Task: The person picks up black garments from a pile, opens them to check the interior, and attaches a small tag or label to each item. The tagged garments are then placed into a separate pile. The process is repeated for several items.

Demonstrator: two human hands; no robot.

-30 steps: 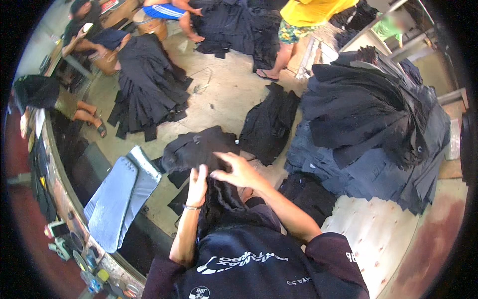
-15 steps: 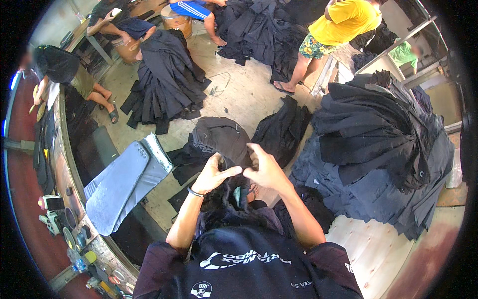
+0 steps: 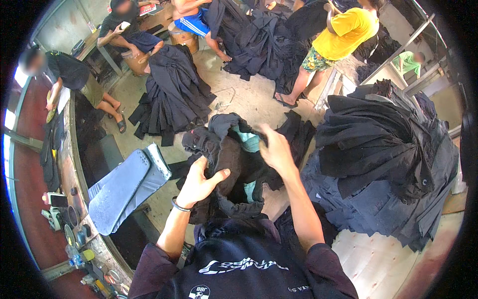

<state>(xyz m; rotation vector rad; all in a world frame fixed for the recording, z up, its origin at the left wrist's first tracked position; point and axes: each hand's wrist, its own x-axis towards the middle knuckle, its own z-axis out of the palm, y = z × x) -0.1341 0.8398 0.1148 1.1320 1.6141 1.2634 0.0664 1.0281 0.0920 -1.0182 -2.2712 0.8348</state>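
A: Fingers?
B: Right hand (image 3: 277, 153): fingers curled closed on the upper right rim of the black garment (image 3: 229, 162). Left hand (image 3: 200, 183): thumb spread wide, against its left side; firm hold cannot be told.
A: Garment?
B: Between both hands, mouth gaping, teal striped lining (image 3: 246, 142) visible. Blue-grey board (image 3: 118, 192) at the counter's (image 3: 74, 172) inner edge.
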